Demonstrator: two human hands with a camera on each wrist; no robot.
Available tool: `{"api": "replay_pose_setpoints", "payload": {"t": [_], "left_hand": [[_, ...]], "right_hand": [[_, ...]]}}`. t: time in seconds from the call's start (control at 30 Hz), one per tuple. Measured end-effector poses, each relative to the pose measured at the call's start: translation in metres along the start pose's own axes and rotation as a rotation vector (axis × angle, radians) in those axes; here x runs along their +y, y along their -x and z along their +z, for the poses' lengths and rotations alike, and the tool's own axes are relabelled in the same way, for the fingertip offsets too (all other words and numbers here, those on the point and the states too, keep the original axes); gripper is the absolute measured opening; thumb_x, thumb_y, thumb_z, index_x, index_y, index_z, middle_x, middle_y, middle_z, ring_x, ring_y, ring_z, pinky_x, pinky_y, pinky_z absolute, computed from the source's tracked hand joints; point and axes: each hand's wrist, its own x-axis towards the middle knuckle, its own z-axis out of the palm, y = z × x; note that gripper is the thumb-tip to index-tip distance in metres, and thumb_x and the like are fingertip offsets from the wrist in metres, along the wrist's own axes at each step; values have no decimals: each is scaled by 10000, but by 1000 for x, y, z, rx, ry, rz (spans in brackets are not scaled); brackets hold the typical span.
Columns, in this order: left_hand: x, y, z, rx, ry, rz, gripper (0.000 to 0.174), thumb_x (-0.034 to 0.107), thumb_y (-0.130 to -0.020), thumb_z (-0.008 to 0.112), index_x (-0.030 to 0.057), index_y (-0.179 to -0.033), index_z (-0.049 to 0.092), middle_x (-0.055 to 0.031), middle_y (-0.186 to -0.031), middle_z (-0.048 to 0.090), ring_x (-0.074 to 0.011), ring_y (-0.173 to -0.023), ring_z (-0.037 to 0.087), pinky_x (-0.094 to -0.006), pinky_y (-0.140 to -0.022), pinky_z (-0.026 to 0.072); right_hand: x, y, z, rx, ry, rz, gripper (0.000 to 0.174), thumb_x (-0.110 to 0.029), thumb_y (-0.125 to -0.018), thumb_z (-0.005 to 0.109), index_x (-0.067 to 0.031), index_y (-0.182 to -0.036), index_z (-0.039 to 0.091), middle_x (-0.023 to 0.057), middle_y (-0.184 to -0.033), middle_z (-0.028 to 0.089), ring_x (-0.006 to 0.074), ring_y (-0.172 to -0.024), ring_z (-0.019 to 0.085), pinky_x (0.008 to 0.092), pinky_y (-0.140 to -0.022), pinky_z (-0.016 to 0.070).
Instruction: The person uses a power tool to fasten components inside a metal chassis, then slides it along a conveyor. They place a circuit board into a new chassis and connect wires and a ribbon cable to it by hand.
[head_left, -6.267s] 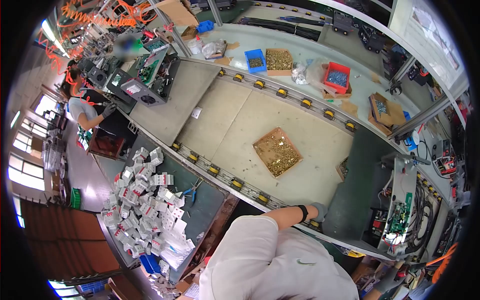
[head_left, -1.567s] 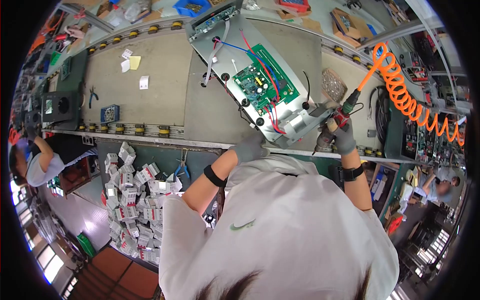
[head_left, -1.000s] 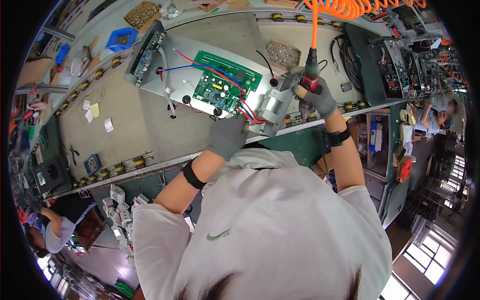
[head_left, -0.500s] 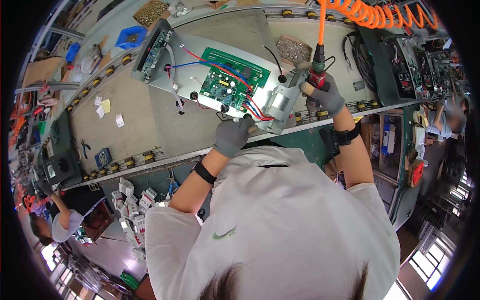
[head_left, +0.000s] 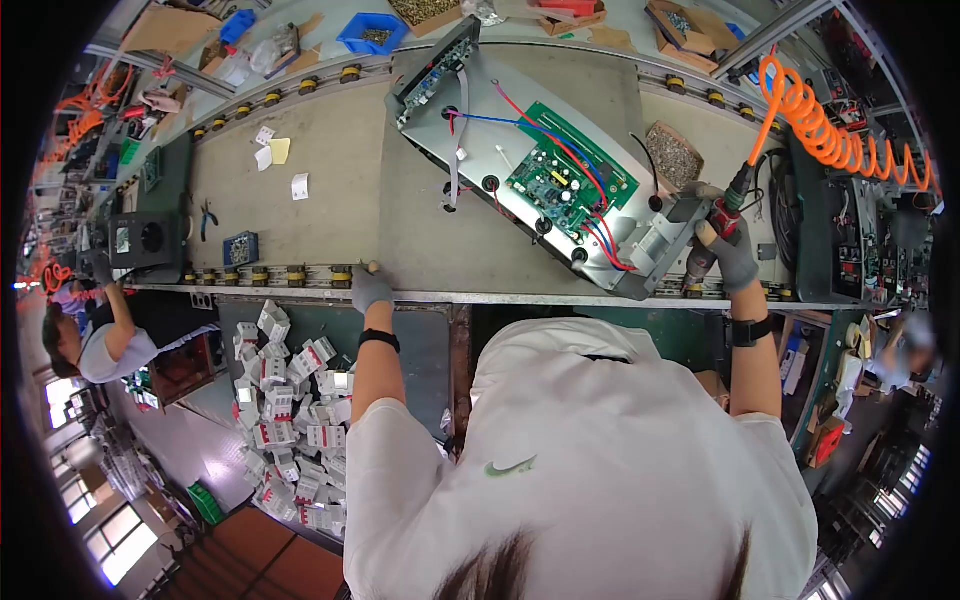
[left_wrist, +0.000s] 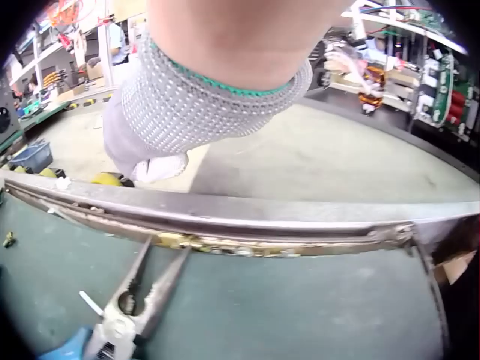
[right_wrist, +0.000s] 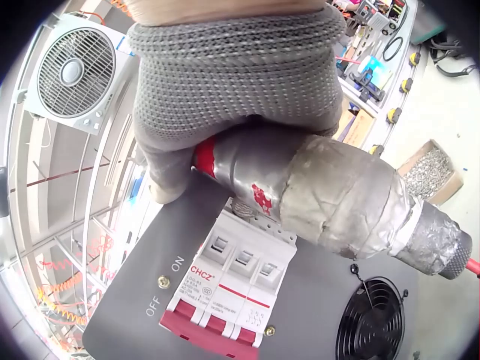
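My right hand [head_left: 735, 258] grips a power screwdriver [head_left: 702, 262] hung from an orange coiled hose. In the right wrist view, the screwdriver [right_wrist: 337, 199] is wrapped in tape around its front and lies across a grey panel [right_wrist: 142, 300]. A white circuit breaker [right_wrist: 244, 274] with red levers sits on that panel, beside a black fan [right_wrist: 370, 321]. The open chassis [head_left: 480, 95], carrying a green circuit board [head_left: 570, 180] and loose red and blue wires, lies beside this hand. My gloved left hand [head_left: 372, 288] is at the near roller rail, apart from the chassis, with no object seen in it.
Pliers [left_wrist: 120, 322] lie on the green side bench [left_wrist: 300, 307], below the rail. Many circuit breakers are piled [head_left: 280, 400] at left. A blue box of screws [head_left: 240, 248], paper slips [head_left: 300, 186] and a carton of screws [head_left: 675, 152] are on the line. Another person [head_left: 110, 330] works at left.
My left hand has left the chassis edge and moved left to the rail. The head view has turned, while my right hand keeps holding the screwdriver by the chassis end.
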Motion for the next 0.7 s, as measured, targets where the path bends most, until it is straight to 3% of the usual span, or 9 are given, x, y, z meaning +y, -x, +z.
{"api": "replay_pose_setpoints", "payload": {"t": [0.07, 0.13, 0.37, 0.4, 0.43, 0.5, 0.6, 0.7], "left_hand": [[-5, -20, 3, -15, -47, -65, 326, 331, -873, 541, 59, -1050, 547, -167, -1017, 646, -340, -988, 606, -455, -786, 479], [3, -30, 0, -167, -51, -114, 350, 347, -886, 530, 47, -1064, 574, -175, -1058, 637, -342, -999, 603, -442, -821, 477], [5, -52, 24, -224, 78, -207, 371, 344, -883, 544, 29, -1069, 607, -194, -1078, 629, -350, -1014, 598, -427, -844, 477], [7, -50, 18, -251, 87, -180, 373, 341, -878, 552, 25, -1067, 607, -200, -1075, 629, -352, -1015, 598, -428, -843, 478], [8, -50, 16, -275, 97, -155, 375, 338, -873, 559, 20, -1065, 608, -205, -1072, 629, -355, -1017, 598, -429, -842, 479], [3, -62, 29, -326, 37, -107, 373, 335, -868, 565, 20, -1063, 610, -208, -1072, 628, -357, -1020, 597, -429, -845, 479], [11, -54, 37, -394, -103, 1, 373, 335, -859, 569, 30, -1070, 609, -205, -1093, 622, -351, -1054, 585, -421, -854, 478], [35, -27, 30, -394, -165, -9, 401, 356, -843, 576, 67, -1122, 565, -162, -1104, 628, -308, -1065, 592, -400, -854, 484]], "right_hand": [[-1, 0, 1, 19, 5, 8, 465, -76, -806, 664, -39, -1234, 483, 29, -947, 589, 105, -779, 579, 244, -664, 498], [5, 0, -2, 23, 31, 8, 471, -82, -809, 663, -37, -1239, 479, 29, -937, 587, 108, -778, 581, 247, -668, 498], [-5, -1, 1, -7, 163, -66, 494, -117, -823, 649, -18, -1267, 456, 25, -919, 575, 115, -768, 580, 255, -663, 489], [-9, 2, -3, -16, 170, -17, 488, -112, -816, 648, -16, -1258, 465, 61, -1039, 582, 148, -899, 580, 282, -771, 479], [-7, 2, -7, -28, 173, -14, 488, -112, -816, 648, -16, -1258, 465, 61, -1039, 582, 148, -899, 580, 282, -771, 479], [2, -3, -15, -4, 241, -58, 499, -168, -786, 648, -12, -1228, 475, 183, -1307, 473, 272, -1228, 434, 388, -1055, 290], [8, -6, -42, -38, 254, -51, 470, -234, -793, 636, -31, -1195, 503, 199, -1300, 479, 276, -1236, 427, 390, -1061, 274], [14, -7, -78, -44, 309, -58, 440, -262, -806, 629, -47, -1175, 526, 201, -1303, 483, 268, -1231, 429, 380, -1053, 276]]}}
